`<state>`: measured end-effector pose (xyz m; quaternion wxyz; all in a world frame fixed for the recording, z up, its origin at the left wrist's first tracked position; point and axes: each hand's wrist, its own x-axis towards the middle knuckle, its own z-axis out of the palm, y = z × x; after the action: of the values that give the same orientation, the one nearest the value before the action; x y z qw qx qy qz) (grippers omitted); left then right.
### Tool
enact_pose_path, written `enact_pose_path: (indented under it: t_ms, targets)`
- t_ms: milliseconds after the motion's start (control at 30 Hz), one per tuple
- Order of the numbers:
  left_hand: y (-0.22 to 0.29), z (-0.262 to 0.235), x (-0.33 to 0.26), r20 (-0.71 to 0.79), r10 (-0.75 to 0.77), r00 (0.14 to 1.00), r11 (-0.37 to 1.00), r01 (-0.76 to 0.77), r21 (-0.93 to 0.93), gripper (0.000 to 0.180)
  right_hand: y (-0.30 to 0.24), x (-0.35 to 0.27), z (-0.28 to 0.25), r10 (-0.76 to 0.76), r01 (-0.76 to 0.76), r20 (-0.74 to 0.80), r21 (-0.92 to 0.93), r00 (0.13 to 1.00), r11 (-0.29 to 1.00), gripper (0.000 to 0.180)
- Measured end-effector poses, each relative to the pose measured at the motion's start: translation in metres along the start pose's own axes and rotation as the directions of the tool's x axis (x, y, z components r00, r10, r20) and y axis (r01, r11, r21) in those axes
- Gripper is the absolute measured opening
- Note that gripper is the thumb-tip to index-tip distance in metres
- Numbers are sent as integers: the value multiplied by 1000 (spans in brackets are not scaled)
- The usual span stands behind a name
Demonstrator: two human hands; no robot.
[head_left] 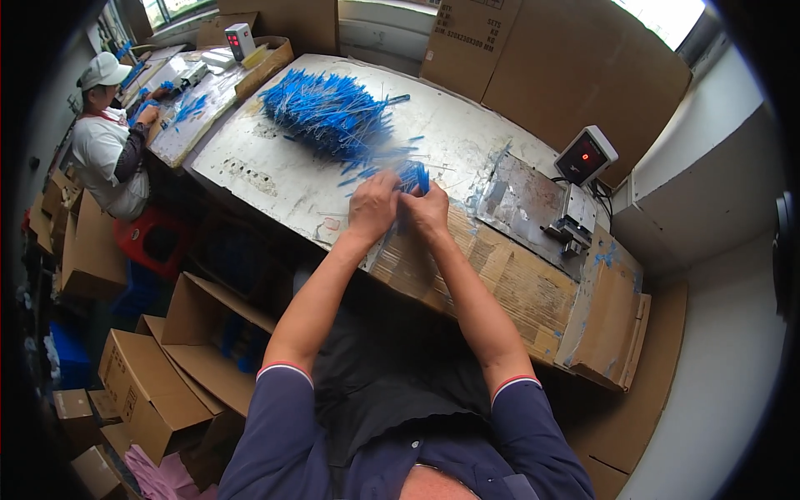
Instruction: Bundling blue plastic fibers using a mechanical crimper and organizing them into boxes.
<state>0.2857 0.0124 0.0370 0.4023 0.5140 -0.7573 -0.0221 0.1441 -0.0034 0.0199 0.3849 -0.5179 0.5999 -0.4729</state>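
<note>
small bunch of blue sticks (412, 176) gathered, seemingly; large heap (321, 112) loose on white table (225, 158), so most looks left. bunch at fingertips: right hand (427, 208) holds it, fingers bent; left hand (374, 205) close beside, fingertips blurred, cannot tell if gripping. heap farther off, ahead and left.

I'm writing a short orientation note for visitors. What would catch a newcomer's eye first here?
Probably the big heap of thin blue pieces on the pale worktable, just above and left of the picture's centre. Just below it, the left hand and right hand come together at a small blue bunch. Toward the right, a white box with a glowing red display also stands out.
</note>
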Motion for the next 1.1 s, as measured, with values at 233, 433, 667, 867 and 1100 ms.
enact_pose_path:
  t_ms: [233,433,667,867,1100]
  targets:
    - [-13,6,-1,-37,4,999,999,-2,48,12,0,-19,-27,71,-122,162,332,984,935,24]
    - [-10,-2,5,25,31,999,999,-32,21,12,-17,-48,-66,201,-286,231,434,952,854,29]
    - [79,-31,-24,-88,-15,996,989,2,-151,20,-21,-57,-73,154,-132,10,574,988,808,37]
    - [88,-4,-51,142,-167,976,917,207,-342,24,-11,-67,-65,169,-118,-16,651,986,750,25]
    - [88,17,-68,198,-243,950,804,311,-507,35,-10,-80,-61,184,-108,-52,642,982,759,11]
